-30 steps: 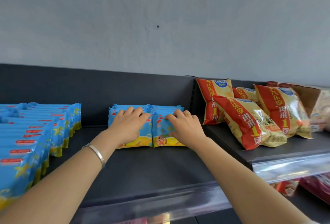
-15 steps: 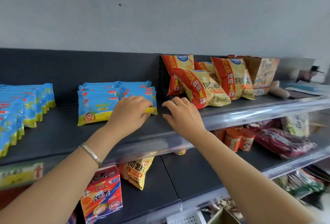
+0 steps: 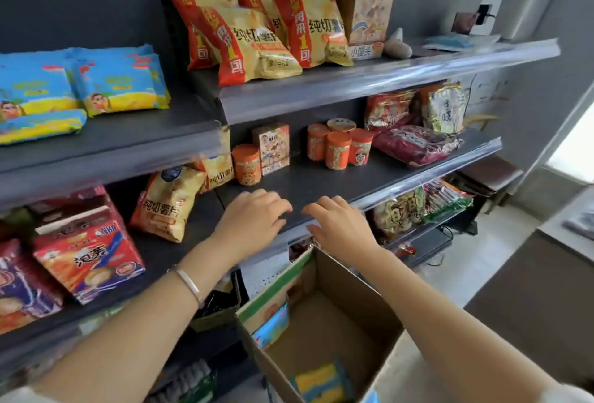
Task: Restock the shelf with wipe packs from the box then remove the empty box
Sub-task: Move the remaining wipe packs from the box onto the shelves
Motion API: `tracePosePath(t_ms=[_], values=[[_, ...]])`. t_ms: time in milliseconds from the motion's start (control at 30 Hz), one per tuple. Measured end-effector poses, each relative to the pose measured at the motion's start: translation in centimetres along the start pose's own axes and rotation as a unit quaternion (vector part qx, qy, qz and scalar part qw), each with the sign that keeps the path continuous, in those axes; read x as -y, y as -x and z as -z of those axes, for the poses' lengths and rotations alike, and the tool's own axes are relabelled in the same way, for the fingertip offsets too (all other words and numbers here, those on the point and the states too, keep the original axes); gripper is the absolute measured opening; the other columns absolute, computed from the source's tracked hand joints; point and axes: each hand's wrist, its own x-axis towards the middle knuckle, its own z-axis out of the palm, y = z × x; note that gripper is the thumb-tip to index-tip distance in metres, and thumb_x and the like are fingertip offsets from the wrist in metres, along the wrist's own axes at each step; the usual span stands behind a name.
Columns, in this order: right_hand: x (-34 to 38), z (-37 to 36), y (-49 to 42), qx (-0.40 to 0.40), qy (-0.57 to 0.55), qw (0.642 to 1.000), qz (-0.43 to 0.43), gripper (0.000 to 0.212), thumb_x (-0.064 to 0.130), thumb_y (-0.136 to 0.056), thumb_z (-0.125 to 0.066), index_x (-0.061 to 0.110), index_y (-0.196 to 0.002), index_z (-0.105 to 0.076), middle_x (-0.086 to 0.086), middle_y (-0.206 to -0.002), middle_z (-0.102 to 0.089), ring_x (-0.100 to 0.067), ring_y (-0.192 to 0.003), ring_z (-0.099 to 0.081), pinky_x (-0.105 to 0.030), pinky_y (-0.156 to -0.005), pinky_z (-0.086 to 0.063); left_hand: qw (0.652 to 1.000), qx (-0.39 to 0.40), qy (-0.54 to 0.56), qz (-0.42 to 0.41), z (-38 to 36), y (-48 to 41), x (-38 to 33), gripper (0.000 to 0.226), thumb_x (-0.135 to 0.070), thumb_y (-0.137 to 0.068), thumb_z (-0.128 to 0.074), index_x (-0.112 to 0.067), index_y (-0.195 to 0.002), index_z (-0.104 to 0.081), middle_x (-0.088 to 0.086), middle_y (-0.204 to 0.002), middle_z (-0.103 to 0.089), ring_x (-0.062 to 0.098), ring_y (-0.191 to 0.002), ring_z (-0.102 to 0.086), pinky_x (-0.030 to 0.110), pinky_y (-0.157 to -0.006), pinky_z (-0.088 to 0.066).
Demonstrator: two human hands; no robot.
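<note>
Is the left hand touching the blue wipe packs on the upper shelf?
Apart. The head view shows the left hand well below the wipe packs, with the front edge of the upper shelf between them.

Red-and-yellow chip bags [image 3: 257, 46] propped up top, illustrated carton [image 3: 369, 17] stood beside them, orange canisters [image 3: 337, 152] grouped one level lower, dark red packet [image 3: 418, 145] laid to their right, red snack pack [image 3: 90, 258] tilted lower left.

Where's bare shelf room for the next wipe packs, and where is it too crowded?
Bare strip in front of the wipe packs, up to the shelf lip, and a narrow gap between them and the chip bags. Middle shelf is bare before the orange jars. Crowded around the chip bags.
</note>
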Motion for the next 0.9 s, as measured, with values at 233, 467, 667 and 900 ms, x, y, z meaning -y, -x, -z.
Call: tracePosePath(t_ms=[233,467,667,900], values=[[-3.5,-6.2,7.4,0.183,-0.006,0.981,-0.068,0.036,0.035,-0.094,-0.048,0.026,-0.129,-0.048,-0.001,-0.129,-0.050,-0.028,-0.124,-0.043,-0.041,-0.096,-0.041,0.984,0.180,0.005,-0.003,-9.1,1.7,-3.1,0.028,-0.025,-0.096,-0.044,-0.024,-0.122,-0.054,-0.003,-0.122,-0.056,0.020,-0.117,-0.047,0.034,-0.093,-0.038],[-3.8,-11.5,9.0,0.294,-0.022,0.951,-0.090,0.039,0.033,-0.095,-0.048,0.027,-0.133,-0.045,-0.001,-0.129,-0.050,-0.028,-0.122,-0.044,-0.040,-0.095,-0.042,0.970,0.239,0.046,0.008,-14.9,1.5,-1.7,0.022,-0.021,-0.094,-0.047,-0.023,-0.114,-0.058,-0.002,-0.115,-0.058,0.021,-0.114,-0.050,0.036,-0.090,-0.041],[-1.0,-17.8,7.8,0.369,-0.026,0.928,-0.043,0.045,0.028,-0.094,-0.049,0.023,-0.139,-0.041,-0.003,-0.133,-0.046,-0.029,-0.124,-0.040,-0.041,-0.095,-0.039,0.960,0.270,0.074,0.016,-18.1,2.7,1.3,0.025,-0.017,-0.094,-0.046,-0.021,-0.115,-0.058,-0.001,-0.115,-0.057,0.022,-0.113,-0.051,0.036,-0.092,-0.043],[2.2,-24.1,7.0,0.397,-0.022,0.918,-0.001,0.050,0.014,-0.095,-0.043,0.019,-0.144,-0.034,-0.006,-0.145,-0.035,-0.032,-0.129,-0.034,-0.043,-0.094,-0.038,0.954,0.282,0.100,0.000,-20.7,4.7,3.6,0.026,-0.022,-0.095,-0.044,-0.022,-0.118,-0.057,-0.002,-0.120,-0.056,0.020,-0.117,-0.047,0.033,-0.097,-0.036]])
